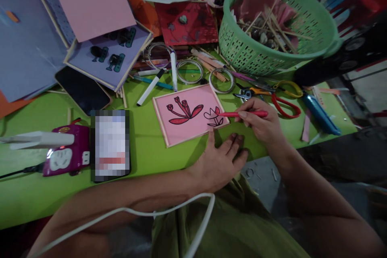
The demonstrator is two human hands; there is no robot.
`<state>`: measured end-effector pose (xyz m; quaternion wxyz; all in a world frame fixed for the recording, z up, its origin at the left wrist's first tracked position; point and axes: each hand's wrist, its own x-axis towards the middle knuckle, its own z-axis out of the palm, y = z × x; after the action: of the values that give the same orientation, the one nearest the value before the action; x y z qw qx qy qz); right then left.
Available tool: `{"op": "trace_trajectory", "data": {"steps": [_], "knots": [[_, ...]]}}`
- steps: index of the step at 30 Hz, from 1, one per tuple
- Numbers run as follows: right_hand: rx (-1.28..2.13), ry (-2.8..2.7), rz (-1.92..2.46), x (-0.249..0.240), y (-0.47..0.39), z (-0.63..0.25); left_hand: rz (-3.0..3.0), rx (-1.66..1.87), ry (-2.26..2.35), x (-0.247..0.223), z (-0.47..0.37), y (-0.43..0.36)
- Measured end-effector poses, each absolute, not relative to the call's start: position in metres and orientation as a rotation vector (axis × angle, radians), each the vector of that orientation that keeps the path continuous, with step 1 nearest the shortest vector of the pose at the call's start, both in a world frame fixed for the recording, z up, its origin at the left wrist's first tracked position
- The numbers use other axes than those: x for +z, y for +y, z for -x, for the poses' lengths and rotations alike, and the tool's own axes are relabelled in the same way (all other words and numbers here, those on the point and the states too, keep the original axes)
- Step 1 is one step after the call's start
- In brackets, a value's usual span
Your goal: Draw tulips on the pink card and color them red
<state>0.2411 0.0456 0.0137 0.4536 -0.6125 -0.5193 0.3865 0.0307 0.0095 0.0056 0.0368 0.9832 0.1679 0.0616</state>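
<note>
A pink card [187, 129] framed with thin sticks lies on the green table. A red flower with black outlines is drawn on its left part, and a smaller flower, partly red, on its right. My right hand [261, 121] is closed around a red pen [244, 114], whose tip is at the smaller flower. My left hand [222, 161] rests at the card's lower edge with its fingers spread and holds nothing; one fingertip touches the frame beneath the smaller flower.
Beyond the card lie tape rolls [190, 71], markers [150, 87] and scissors [286, 105]. A green basket [250, 54] stands at the back right. Leftward are a phone [110, 145], a purple power socket [66, 151] and framed cards [121, 66]. A white cable [127, 209] crosses my left forearm.
</note>
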Motion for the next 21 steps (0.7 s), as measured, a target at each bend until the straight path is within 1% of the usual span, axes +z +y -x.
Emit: {"op": "trace_trajectory", "data": {"steps": [21], "knots": [[0.926,-1.249,1.51,0.0131,0.0436,-0.2416,-3.023,0.222,0.53,0.0042,-0.0318,0.0082]]}}
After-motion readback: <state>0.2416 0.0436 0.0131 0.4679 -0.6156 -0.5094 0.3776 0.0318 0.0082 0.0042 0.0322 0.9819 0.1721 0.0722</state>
